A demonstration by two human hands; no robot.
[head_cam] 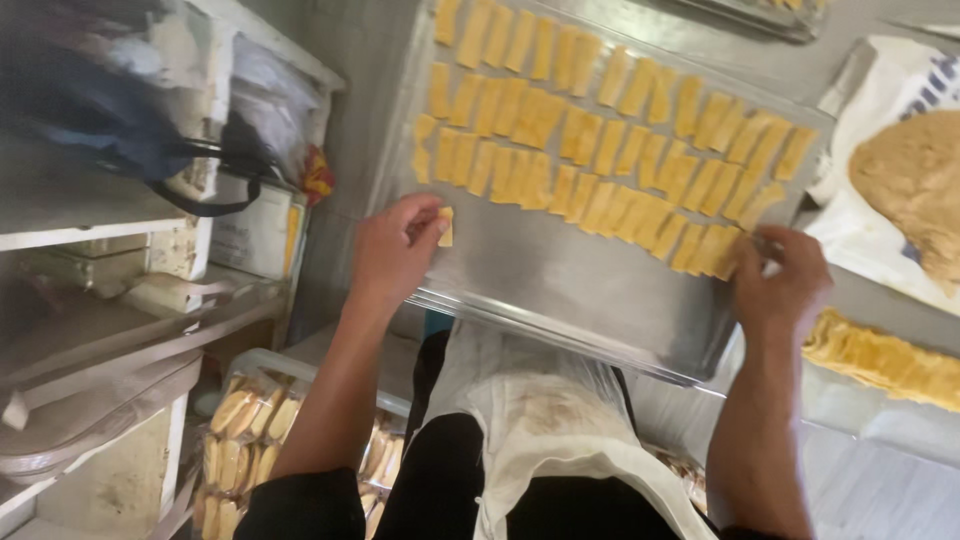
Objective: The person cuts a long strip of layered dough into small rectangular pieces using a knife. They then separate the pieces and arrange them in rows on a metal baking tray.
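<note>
- Left hand [395, 250] pinches one small yellow dough strip [446, 227] between thumb and fingertips, held low over the bare near-left part of the metal tray [560, 290], apart from the laid rows.
- Right hand [785, 285] has its fingers curled together at the right end of the nearest row, touching the last strips [715, 250] there; whether it pinches one or only nudges it, I cannot tell.
- Rows of dough strips [600, 140] lie side by side in tilted lines, mostly touching or just apart, likely packed that way to fill the tray evenly.
- The tray's far half is covered; the near half is bare metal, so open room runs along the whole near edge between the two hands.
- The tray's near rim sits just above the person's white apron [540, 420]; the left hand is close to the left rim.
- Right of the tray: a stack of uncut yellow pieces [880, 360] near the right wrist, and a flat tan dough sheet [915, 185] on white wrapping, both on the surface [870, 470].
- Left side is crowded: shelves [90, 230] with bags, and below them a crate of packed biscuits [240, 430].
</note>
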